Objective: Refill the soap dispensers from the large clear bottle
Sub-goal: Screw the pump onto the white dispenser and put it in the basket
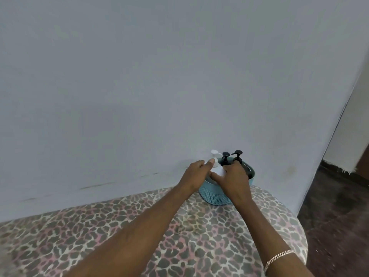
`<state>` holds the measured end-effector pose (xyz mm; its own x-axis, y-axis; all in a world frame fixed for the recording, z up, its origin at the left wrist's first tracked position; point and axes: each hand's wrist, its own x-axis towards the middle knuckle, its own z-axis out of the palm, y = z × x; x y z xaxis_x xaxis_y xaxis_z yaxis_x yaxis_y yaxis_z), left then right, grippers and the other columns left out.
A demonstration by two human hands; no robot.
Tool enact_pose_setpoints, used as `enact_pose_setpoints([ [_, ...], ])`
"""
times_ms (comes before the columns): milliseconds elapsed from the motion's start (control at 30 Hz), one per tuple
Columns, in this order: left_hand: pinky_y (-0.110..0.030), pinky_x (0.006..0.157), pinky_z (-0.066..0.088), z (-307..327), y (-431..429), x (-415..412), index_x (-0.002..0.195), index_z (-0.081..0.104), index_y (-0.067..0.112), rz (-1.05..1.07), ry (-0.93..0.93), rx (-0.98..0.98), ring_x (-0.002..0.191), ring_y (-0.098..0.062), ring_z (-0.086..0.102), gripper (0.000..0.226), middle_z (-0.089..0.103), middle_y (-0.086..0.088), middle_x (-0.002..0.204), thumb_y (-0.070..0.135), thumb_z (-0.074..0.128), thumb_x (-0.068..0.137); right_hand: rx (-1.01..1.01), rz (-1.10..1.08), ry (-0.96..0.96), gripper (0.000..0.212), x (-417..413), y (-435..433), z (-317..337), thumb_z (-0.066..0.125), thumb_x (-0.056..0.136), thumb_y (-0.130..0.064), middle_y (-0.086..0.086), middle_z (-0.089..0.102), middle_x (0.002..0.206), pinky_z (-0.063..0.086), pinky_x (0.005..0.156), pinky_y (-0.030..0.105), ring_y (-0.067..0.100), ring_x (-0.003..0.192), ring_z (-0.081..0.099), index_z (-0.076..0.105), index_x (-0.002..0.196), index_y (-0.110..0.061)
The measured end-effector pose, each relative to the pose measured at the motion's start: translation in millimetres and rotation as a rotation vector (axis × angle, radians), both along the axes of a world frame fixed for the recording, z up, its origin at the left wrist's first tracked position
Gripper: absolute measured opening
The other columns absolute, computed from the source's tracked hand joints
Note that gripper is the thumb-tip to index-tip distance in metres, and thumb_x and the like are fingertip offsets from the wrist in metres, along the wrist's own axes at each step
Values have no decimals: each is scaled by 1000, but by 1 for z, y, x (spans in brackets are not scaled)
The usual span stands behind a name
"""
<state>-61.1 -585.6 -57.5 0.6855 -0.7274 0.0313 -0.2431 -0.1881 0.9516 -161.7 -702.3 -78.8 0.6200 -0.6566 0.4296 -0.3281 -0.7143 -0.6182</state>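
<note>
A teal perforated basket (214, 195) stands at the far edge of the table against the wall. Inside it are a white pump dispenser (215, 156) and two dispensers with black pumps (225, 156) (238, 154). My left hand (196, 173) grips the white dispenser near its neck, thumb up beside the pump. My right hand (234, 179) holds the white dispenser's body from the right, fingers spread over the basket's rim. The dispensers' bodies are mostly hidden by my hands and the basket. No large clear bottle is in view.
The table carries a leopard-print cloth (179, 236) and curves off at the right. A plain grey wall (159, 86) rises right behind the basket. Dark floor (335, 206) and a doorway lie to the right.
</note>
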Motion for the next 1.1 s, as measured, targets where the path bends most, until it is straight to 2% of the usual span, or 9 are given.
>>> enact_pose_setpoints([
  [67, -34, 73, 38, 2, -2, 1, 78, 62, 15, -8, -13, 40, 64, -11, 48, 63, 53, 8, 66, 72, 44, 99, -12, -19, 32, 44, 2, -1, -4, 81, 85, -49, 9, 62, 100, 38, 60, 27, 21, 82, 60, 75, 99, -8],
  [133, -31, 83, 49, 3, -6, 2, 93, 72, 26, -33, -27, 80, 74, -8, 62, 61, 68, 10, 78, 80, 43, 96, -15, -47, 57, 47, 4, 1, -6, 81, 85, -52, 10, 61, 101, 47, 66, 34, 24, 83, 61, 73, 99, -9],
  [233, -46, 108, 51, -1, -11, 5, 138, 64, 22, -43, -17, 144, 113, -20, 70, 116, 73, -1, 125, 108, 37, 65, -60, -81, 123, 50, 6, 6, -11, 82, 86, -52, 15, 61, 110, 53, 76, 42, 32, 89, 62, 71, 103, -5],
  [300, -48, 110, 50, -2, -13, 8, 142, 59, 19, -61, -36, 195, 115, -22, 70, 128, 70, -4, 132, 112, 35, 57, -69, -92, 169, 50, 7, 11, -12, 80, 90, -47, 18, 59, 118, 50, 81, 42, 38, 97, 61, 70, 103, 0],
  [433, -43, 106, 52, 14, -4, -5, 132, 64, 21, -68, -81, 222, 109, -20, 71, 107, 74, -2, 121, 104, 36, 70, -61, -100, 211, 46, 9, 14, -13, 76, 94, -44, 21, 58, 126, 43, 87, 41, 42, 106, 59, 69, 103, 1],
  [633, -37, 108, 46, 22, 20, -25, 152, 50, 18, -44, -144, 182, 131, -21, 59, 82, 63, -4, 142, 77, 47, 96, -74, -87, 209, 41, 2, 19, -13, 71, 98, -42, 21, 55, 128, 42, 89, 43, 42, 109, 56, 67, 104, -1],
  [767, -36, 116, 42, 23, 53, -42, 157, 45, 17, -1, -181, 131, 140, -18, 52, 79, 55, -2, 153, 69, 53, 98, -104, -81, 132, 43, -12, 34, -6, 72, 99, -34, 22, 51, 132, 47, 95, 46, 43, 109, 58, 64, 121, 3],
  [867, -27, 108, 41, 22, 88, -53, 155, 46, 19, 58, -200, 79, 141, -16, 52, 71, 52, -3, 157, 61, 58, 99, -66, -23, 11, 54, -24, 61, 0, 71, 98, -40, 20, 54, 130, 53, 93, 45, 40, 112, 60, 63, 132, 2],
  [1100, -29, 111, 45, 4, 174, -69, 155, 46, 23, 202, -200, -14, 140, -12, 53, 71, 53, -1, 156, 56, 65, 96, -17, 136, -111, 60, -52, 151, 6, 72, 100, -38, 16, 56, 144, 49, 100, 35, 30, 130, 58, 58, 144, 0],
])
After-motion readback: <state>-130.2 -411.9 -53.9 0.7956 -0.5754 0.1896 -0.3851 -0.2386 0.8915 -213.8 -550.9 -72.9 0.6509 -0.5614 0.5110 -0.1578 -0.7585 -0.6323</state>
